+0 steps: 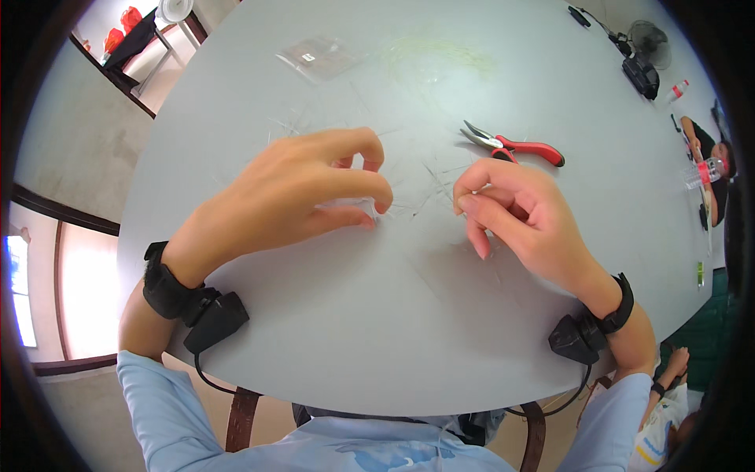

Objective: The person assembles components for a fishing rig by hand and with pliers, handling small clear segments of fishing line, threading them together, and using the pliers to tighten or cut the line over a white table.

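Note:
My left hand hovers over the grey table, its fingers curled and the thumb tip close to the index fingertip. Something clear and shiny shows in part between them, too small to name. To its right, my right hand is closed in a pinch, thumb against index finger; whatever it grips is too fine to make out. Thin, needle-like pieces lie scattered between the hands, and more are beyond the left hand. Just past the right hand lies a pair of pliers with red and black handles and bent jaws, partly covered by the fingers.
Toward the far side of the table lie a flat clear bag and a loose coil of pale yellow-green line. A small fan, a black device and plastic bottles stand at the right. Other people sit along the right edge.

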Available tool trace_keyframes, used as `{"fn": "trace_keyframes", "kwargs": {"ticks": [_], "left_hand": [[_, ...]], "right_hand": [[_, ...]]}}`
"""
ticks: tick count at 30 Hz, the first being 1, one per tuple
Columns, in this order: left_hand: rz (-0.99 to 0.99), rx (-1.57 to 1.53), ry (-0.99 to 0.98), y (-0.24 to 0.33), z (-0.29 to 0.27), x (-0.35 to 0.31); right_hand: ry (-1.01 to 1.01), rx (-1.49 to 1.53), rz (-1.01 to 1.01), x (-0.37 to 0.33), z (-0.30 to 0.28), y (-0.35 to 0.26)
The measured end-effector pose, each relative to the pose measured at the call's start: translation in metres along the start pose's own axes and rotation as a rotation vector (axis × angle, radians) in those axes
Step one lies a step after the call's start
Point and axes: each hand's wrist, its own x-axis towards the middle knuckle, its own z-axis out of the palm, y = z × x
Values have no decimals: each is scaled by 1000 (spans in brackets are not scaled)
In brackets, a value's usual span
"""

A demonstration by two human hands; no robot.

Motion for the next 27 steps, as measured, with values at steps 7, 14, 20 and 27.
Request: {"fn": "trace_keyframes", "kwargs": {"ticks": [7, 14, 20, 27], "left_hand": [[-8, -21, -46, 0, 2, 4], [-63, -207, 66, 5, 5, 11], [-647, -1031, 151, 36, 15, 24], [-739, -1185, 96, 38, 17, 24]], "right_hand": [[-31, -39, -8, 3, -2, 4], [33, 30, 1, -1, -1, -1], [125, 37, -101, -6, -1, 6], [127, 7, -98, -10, -1, 7]]}}
